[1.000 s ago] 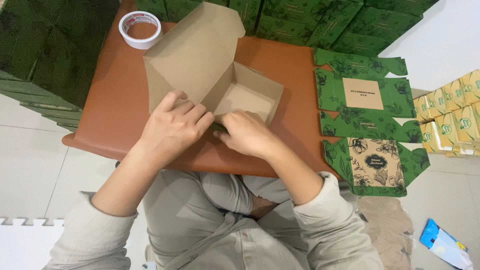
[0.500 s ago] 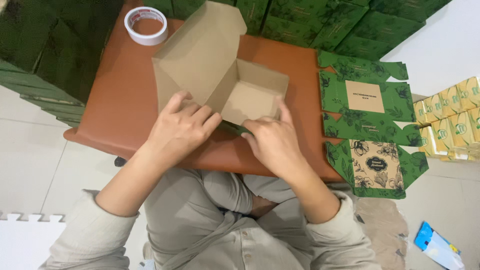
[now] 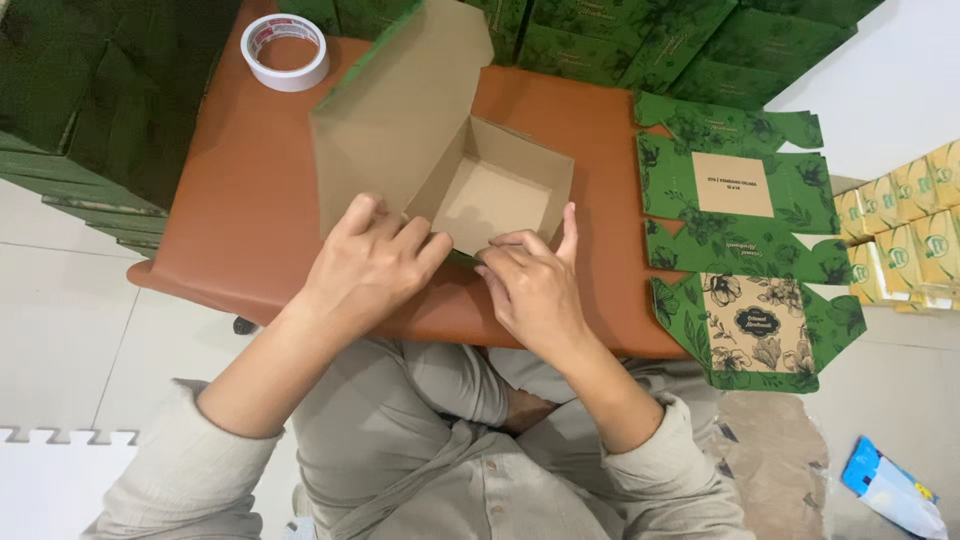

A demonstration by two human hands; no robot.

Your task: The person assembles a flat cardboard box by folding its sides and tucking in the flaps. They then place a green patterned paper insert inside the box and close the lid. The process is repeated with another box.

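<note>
A half-folded cardboard box (image 3: 500, 195), brown inside and green outside, sits on the brown table (image 3: 240, 200) with its large lid flap (image 3: 400, 110) standing open to the left. My left hand (image 3: 370, 265) presses on the box's near left corner where the lid flap meets the wall. My right hand (image 3: 535, 285) pinches the near wall of the box, fingers on its top edge, index finger raised along the right side.
A roll of white tape (image 3: 286, 50) lies at the table's far left. A flat green box blank (image 3: 735, 230) lies unfolded at the right. Stacks of folded green boxes (image 3: 640, 40) line the far side and left. Yellow packets (image 3: 905, 240) stand at the far right.
The view has drawn closer. My right hand has shifted right along the near wall, and my left hand has slid onto the near left corner.
</note>
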